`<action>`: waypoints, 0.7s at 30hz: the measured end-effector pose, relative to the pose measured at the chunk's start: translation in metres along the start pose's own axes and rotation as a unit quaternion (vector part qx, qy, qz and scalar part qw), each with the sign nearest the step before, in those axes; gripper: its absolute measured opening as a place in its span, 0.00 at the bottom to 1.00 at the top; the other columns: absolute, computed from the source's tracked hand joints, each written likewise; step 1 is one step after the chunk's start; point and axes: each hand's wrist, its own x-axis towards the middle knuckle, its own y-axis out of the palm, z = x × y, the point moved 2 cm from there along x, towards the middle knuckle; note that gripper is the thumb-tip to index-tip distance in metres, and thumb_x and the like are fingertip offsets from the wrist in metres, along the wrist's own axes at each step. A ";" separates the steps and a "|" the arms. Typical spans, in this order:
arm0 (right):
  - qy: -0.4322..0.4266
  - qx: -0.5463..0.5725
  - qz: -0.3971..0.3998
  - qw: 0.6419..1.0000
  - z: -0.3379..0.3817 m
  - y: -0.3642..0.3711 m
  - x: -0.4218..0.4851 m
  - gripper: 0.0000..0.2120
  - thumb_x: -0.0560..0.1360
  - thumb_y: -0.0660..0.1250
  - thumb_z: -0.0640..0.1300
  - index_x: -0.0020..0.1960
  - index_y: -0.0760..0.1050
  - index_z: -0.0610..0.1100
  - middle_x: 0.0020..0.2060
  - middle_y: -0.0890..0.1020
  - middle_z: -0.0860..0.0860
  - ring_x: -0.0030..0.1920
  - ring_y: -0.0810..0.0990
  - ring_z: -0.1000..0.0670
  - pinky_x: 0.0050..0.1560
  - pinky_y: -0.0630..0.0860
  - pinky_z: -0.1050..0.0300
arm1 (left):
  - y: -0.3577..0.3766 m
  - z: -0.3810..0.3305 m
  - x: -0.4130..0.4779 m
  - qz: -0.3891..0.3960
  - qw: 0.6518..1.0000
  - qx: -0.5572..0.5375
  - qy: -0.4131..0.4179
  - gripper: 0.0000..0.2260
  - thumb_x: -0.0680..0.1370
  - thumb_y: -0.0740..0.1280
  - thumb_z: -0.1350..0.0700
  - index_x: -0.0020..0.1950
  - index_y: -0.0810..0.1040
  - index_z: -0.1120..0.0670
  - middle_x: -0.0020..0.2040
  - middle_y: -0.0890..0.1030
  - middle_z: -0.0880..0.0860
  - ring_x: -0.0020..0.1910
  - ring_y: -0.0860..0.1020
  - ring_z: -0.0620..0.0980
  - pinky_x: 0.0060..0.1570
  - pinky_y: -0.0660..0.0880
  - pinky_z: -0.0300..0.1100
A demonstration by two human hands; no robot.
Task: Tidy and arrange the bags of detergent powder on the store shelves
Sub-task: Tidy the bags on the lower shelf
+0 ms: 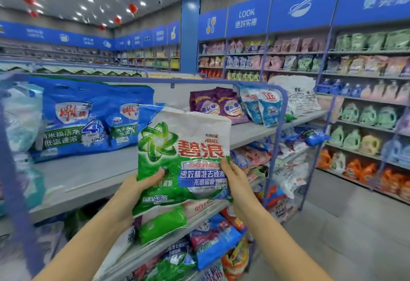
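1. Pale blue bags stand at the far left end of the top shelf, partly behind a blue upright post.
2. Large blue bags stand upright at the back of the top shelf, just beside the pale blue bags. The smaller one on the right overlaps the larger.
3. The left hand is clamped on the lower left edge of the green-and-white detergent bag. The thumb lies on the printed front, and the fingers are hidden behind the bag.
4. The green-and-white detergent bag is held upright between both hands, print facing the camera. It is positioned in front of the top shelf's front edge and above the second shelf. Whether its bottom edge touches the stock below cannot be determined.
5. A green bag lies on the second shelf directly below the held bag, among mixed bags.
6. The right hand is clamped on the right edge of the held bag. The thumb lies on the front, and the fingers are hidden behind.
7. Purple bags lean at the back of the top shelf, right of the held bag and well apart from the large blue bags.
8. White-and-blue bags stand just beside the purple bags, near the frame's right post.
9. Wall shelving on the far right carries rows of bottles and pouches.
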 end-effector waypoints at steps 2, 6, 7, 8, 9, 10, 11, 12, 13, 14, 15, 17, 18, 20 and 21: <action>-0.013 -0.029 -0.011 0.999 -0.006 -0.011 0.032 0.11 0.74 0.61 0.59 0.51 0.74 0.55 0.54 0.81 0.54 0.54 0.79 0.54 0.60 0.74 0.52 | 0.002 0.005 0.030 -0.015 1.000 0.015 -0.001 0.32 0.58 0.78 0.46 0.57 0.77 0.57 0.46 0.85 0.56 0.42 0.84 0.53 0.41 0.79 0.43; -0.036 -0.051 -0.012 0.998 -0.009 -0.022 0.088 0.13 0.77 0.60 0.54 0.53 0.76 0.47 0.51 0.83 0.50 0.49 0.83 0.54 0.50 0.79 0.57 | 0.001 0.007 0.081 -0.025 0.998 0.051 0.012 0.51 0.41 0.81 0.37 0.61 0.75 0.52 0.51 0.84 0.54 0.48 0.83 0.55 0.48 0.79 0.48; -0.035 -0.048 -0.009 0.998 -0.009 -0.026 0.105 0.13 0.78 0.60 0.53 0.54 0.76 0.45 0.50 0.84 0.48 0.48 0.83 0.52 0.49 0.80 0.56 | 0.004 0.006 0.095 -0.026 0.998 0.056 0.014 0.51 0.41 0.81 0.37 0.61 0.74 0.51 0.51 0.84 0.54 0.48 0.83 0.54 0.43 0.80 0.46; -0.031 -0.039 0.000 0.999 -0.009 -0.031 0.123 0.14 0.78 0.61 0.52 0.55 0.75 0.44 0.49 0.84 0.47 0.47 0.84 0.50 0.47 0.80 0.54 | 0.007 0.005 0.108 -0.026 0.998 0.057 0.020 0.50 0.41 0.81 0.37 0.60 0.74 0.50 0.51 0.84 0.53 0.47 0.84 0.54 0.38 0.80 0.44; -0.031 -0.033 0.007 0.999 -0.007 -0.035 0.139 0.13 0.78 0.61 0.50 0.56 0.75 0.43 0.48 0.84 0.46 0.46 0.84 0.49 0.45 0.81 0.55 | 0.011 0.004 0.120 -0.028 0.998 0.049 0.027 0.49 0.40 0.82 0.39 0.59 0.74 0.50 0.50 0.85 0.53 0.46 0.84 0.53 0.35 0.80 0.41; -0.038 -0.028 0.017 0.999 -0.006 -0.038 0.155 0.13 0.78 0.61 0.49 0.56 0.75 0.42 0.48 0.84 0.46 0.45 0.84 0.50 0.42 0.81 0.56 | 0.013 0.002 0.134 -0.031 0.998 0.039 0.035 0.48 0.40 0.82 0.40 0.58 0.75 0.49 0.49 0.85 0.53 0.45 0.84 0.52 0.34 0.80 0.39; -0.042 -0.028 0.027 0.998 -0.004 -0.041 0.170 0.12 0.79 0.61 0.48 0.55 0.75 0.42 0.47 0.84 0.46 0.43 0.84 0.51 0.40 0.80 0.58 | 0.017 -0.001 0.145 -0.033 0.998 0.038 0.041 0.46 0.40 0.82 0.41 0.56 0.75 0.49 0.48 0.85 0.52 0.44 0.84 0.52 0.34 0.79 0.38; -0.046 -0.026 0.037 0.998 -0.003 -0.044 0.185 0.11 0.79 0.60 0.48 0.54 0.75 0.42 0.46 0.84 0.47 0.42 0.84 0.52 0.39 0.80 0.60 | 0.019 -0.002 0.158 -0.038 0.997 0.047 0.046 0.42 0.44 0.83 0.42 0.55 0.74 0.48 0.48 0.85 0.52 0.44 0.84 0.51 0.35 0.79 0.38; -0.046 -0.022 0.047 0.998 -0.002 -0.047 0.200 0.09 0.79 0.60 0.47 0.53 0.75 0.43 0.45 0.84 0.48 0.41 0.84 0.53 0.39 0.80 0.60 | 0.022 -0.004 0.171 -0.051 0.996 0.051 0.047 0.34 0.52 0.82 0.45 0.54 0.74 0.48 0.47 0.85 0.51 0.43 0.84 0.51 0.36 0.80 0.39; -0.045 -0.017 0.059 0.997 -0.002 -0.049 0.215 0.07 0.79 0.60 0.46 0.51 0.75 0.45 0.44 0.84 0.49 0.40 0.84 0.54 0.38 0.80 0.61 | 0.022 -0.006 0.186 -0.069 0.995 0.055 0.049 0.23 0.62 0.79 0.49 0.53 0.74 0.48 0.46 0.85 0.51 0.43 0.84 0.50 0.38 0.80 0.40; -0.041 -0.007 0.071 0.997 0.000 -0.051 0.231 0.06 0.79 0.60 0.45 0.51 0.75 0.45 0.43 0.84 0.50 0.38 0.84 0.55 0.36 0.80 0.61 | 0.022 -0.008 0.200 -0.093 0.993 0.064 0.044 0.15 0.68 0.74 0.54 0.52 0.74 0.48 0.46 0.85 0.51 0.43 0.84 0.50 0.40 0.79 0.41; -0.028 0.006 0.093 0.995 -0.002 -0.056 0.266 0.05 0.79 0.60 0.44 0.51 0.74 0.45 0.41 0.83 0.50 0.35 0.83 0.55 0.34 0.80 0.61 | 0.021 -0.010 0.229 -0.125 0.987 0.088 0.040 0.12 0.72 0.70 0.56 0.54 0.74 0.48 0.48 0.85 0.51 0.44 0.84 0.50 0.44 0.77 0.42; -0.024 0.005 0.107 0.994 -0.001 -0.058 0.284 0.05 0.79 0.61 0.45 0.51 0.73 0.46 0.41 0.84 0.51 0.34 0.83 0.55 0.33 0.80 0.60 | 0.021 -0.011 0.243 -0.136 0.985 0.102 0.040 0.13 0.72 0.70 0.55 0.55 0.74 0.49 0.49 0.85 0.51 0.45 0.84 0.50 0.45 0.77 0.43; -0.016 0.005 0.140 0.990 0.003 -0.060 0.319 0.04 0.79 0.61 0.46 0.51 0.73 0.47 0.40 0.84 0.53 0.35 0.84 0.54 0.37 0.81 0.57 | 0.020 -0.013 0.272 -0.161 0.980 0.113 0.043 0.14 0.73 0.70 0.56 0.57 0.74 0.51 0.49 0.85 0.52 0.46 0.84 0.51 0.45 0.78 0.44; -0.011 0.006 0.156 0.988 0.003 -0.062 0.337 0.04 0.79 0.61 0.46 0.51 0.73 0.47 0.40 0.84 0.53 0.37 0.83 0.53 0.40 0.81 0.55 | 0.020 -0.013 0.286 -0.179 0.977 0.108 0.044 0.12 0.74 0.69 0.57 0.56 0.74 0.52 0.49 0.85 0.53 0.46 0.84 0.52 0.45 0.78 0.44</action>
